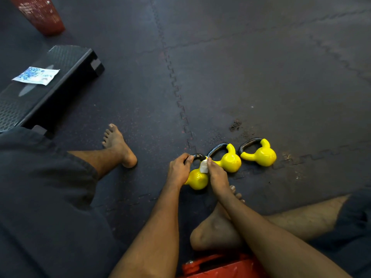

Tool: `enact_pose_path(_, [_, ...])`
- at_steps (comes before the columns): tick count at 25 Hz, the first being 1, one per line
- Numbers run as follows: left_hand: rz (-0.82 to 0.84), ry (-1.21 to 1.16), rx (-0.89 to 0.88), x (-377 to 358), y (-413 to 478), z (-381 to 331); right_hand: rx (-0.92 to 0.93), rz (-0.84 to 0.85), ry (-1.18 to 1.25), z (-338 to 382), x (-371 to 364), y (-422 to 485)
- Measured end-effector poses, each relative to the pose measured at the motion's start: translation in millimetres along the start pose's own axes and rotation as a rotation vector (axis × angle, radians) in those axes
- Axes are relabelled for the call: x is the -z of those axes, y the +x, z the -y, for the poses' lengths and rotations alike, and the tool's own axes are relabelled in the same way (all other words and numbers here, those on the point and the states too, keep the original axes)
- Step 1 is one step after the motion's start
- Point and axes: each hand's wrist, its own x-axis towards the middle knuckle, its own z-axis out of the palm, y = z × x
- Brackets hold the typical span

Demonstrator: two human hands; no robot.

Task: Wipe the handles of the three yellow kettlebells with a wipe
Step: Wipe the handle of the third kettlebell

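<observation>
Three yellow kettlebells with dark handles lie in a row on the dark floor mat. My left hand (pixel 179 169) grips the black handle of the nearest kettlebell (pixel 197 180), at the handle's left side. My right hand (pixel 217 174) pinches a small white wipe (pixel 204 167) against the right side of that same handle. The middle kettlebell (pixel 230 160) lies just right of my right hand, touching nothing I hold. The far right kettlebell (pixel 261 154) lies apart, with its handle pointing left.
A black step platform (pixel 66 77) stands at the left with a blue-and-white wipe packet (pixel 36 75) on top. A red basket (pixel 40 15) is at the top left. My bare feet (pixel 118 145) rest on the mat. A red object (pixel 220 265) lies under my arms.
</observation>
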Motion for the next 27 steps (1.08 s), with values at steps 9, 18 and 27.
enact_pose_path(9, [0.059, 0.021, 0.027, 3.8, 3.7, -0.7, 0.218, 0.172, -0.489, -18.9, -14.5, -13.4])
enact_pose_path(18, [0.087, 0.070, -0.039, 3.6, 3.5, -8.3, 0.347, 0.127, -0.788, -25.6, -10.8, -20.1])
enact_pose_path(27, [0.102, 0.023, -0.005, 8.1, 2.9, -5.9, 0.516, 0.083, -1.069, -21.0, -15.1, -32.1])
